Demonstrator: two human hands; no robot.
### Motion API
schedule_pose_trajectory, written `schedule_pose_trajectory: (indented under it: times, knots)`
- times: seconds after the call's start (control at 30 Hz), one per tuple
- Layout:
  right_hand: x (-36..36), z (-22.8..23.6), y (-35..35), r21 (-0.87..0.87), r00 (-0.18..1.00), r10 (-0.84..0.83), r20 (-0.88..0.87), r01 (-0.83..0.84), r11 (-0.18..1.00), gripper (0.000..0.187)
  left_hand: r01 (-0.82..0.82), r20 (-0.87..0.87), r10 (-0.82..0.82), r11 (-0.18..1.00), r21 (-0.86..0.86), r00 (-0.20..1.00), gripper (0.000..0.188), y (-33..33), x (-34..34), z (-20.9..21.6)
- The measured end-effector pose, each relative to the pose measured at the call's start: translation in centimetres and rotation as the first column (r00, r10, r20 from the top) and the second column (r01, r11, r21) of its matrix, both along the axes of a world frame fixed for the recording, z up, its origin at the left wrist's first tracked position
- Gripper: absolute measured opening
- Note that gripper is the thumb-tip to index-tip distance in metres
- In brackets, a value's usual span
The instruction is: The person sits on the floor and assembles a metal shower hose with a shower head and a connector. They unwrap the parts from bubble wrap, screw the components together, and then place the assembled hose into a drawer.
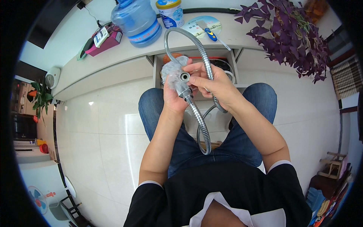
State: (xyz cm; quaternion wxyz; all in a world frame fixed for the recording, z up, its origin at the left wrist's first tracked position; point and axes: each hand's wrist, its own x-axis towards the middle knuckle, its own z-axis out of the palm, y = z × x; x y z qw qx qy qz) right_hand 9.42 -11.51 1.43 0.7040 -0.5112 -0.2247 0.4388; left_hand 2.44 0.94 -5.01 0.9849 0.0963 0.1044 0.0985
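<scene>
A flexible metal shower hose loops up over my hands and down between my knees. My left hand is closed around a clear plastic bag and a chromed fitting on the hose. What the crumpled bag wraps is hard to make out. My right hand comes in from the right, its thumb and fingers closed around a round metal hose end that faces up with its opening showing. The hose also runs past the back of my right-hand fingers. Both hands are above an open drawer.
The open drawer holds several items partly hidden by my hands. On the cabinet top stand a blue water jug, a tin can, a putty knife on a round fan, and a pink box. A purple-leaved plant overhangs the right.
</scene>
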Motion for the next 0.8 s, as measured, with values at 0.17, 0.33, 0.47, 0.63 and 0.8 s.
schedule_pose_trajectory:
  times: [0.17, 0.33, 0.47, 0.63, 0.8]
  knots:
    - [0.4, -0.4, -0.1, -0.029, 0.999, -0.051, -0.006, 0.051, 0.998, 0.025, -0.002, -0.059, -0.005, 0.995, -0.104, 0.998, 0.037, -0.6, 0.2, 0.6]
    - [0.7, -0.6, 0.0, 0.000, 0.997, -0.074, -0.019, 0.074, 0.997, 0.023, 0.003, -0.021, -0.004, 0.999, -0.042, 1.000, 0.027, -0.4, 0.4, -0.6]
    - [0.9, -0.6, -0.2, -0.018, 0.995, -0.099, -0.027, 0.098, 0.995, 0.022, 0.049, 0.049, -0.045, 0.996, -0.080, 0.998, 0.026, -0.1, 0.5, -1.3]
    - [0.9, -0.7, -0.3, -0.021, 0.995, -0.104, -0.008, 0.104, 0.994, 0.022, 0.064, 0.069, -0.056, 0.991, -0.115, 0.996, 0.024, 0.1, 0.5, -1.1]
    - [1.1, -1.1, -0.5, -0.051, 0.994, -0.102, 0.041, 0.104, 0.993, 0.024, 0.015, 0.029, -0.011, 0.993, -0.117, 1.000, 0.024, -0.2, 0.2, -0.1]
